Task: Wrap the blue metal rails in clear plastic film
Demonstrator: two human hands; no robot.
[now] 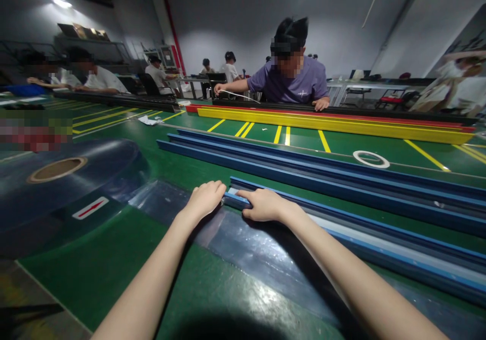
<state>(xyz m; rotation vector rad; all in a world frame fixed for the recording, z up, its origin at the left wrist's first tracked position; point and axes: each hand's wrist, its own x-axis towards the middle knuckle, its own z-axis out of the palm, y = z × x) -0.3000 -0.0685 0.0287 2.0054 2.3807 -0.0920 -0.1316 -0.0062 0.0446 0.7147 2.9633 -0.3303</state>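
Note:
A long blue channel profile (379, 246) lies on the green floor, running from the middle toward the right. My right hand (264, 204) grips its near end, fingers curled over the edge. My left hand (205, 198) is closed just left of that end, pressing on a sheet of clear film (243, 249) that spreads under both forearms. The film comes off a big dark blue roll (56, 188) lying flat on the left, with a cardboard core and a red arrow label.
More blue profiles (304, 170) lie parallel behind. A yellow profile (334, 123) and a red one lie farther back, where a person in a purple shirt (290, 79) leans over them. A white tape ring (371, 158) lies on the floor. Other people sit at the left.

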